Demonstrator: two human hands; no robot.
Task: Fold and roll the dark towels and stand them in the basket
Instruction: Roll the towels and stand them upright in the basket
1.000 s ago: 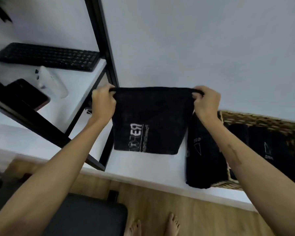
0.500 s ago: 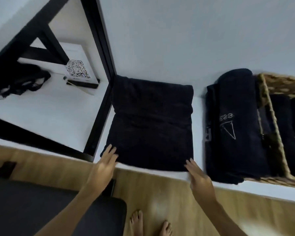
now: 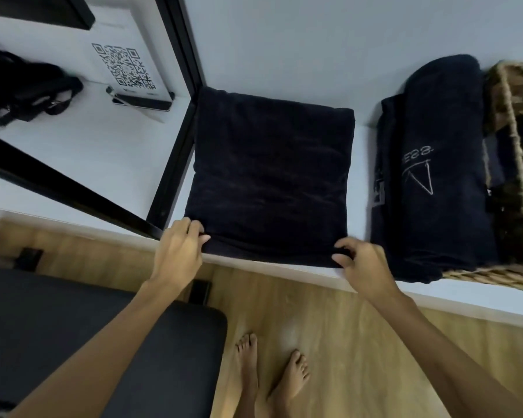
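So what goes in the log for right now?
step: start roll | towel: flat, folded | left hand: pinches near corner | right hand: pinches near corner | basket: right

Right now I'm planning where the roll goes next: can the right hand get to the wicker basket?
Probably yes. The right hand pinches the folded towel's near corner, and only a low stack of dark towels lies between it and the basket, whose top is open.

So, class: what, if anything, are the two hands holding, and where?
Both hold the folded towel: left hand pinches its near left corner, right hand its near right corner.
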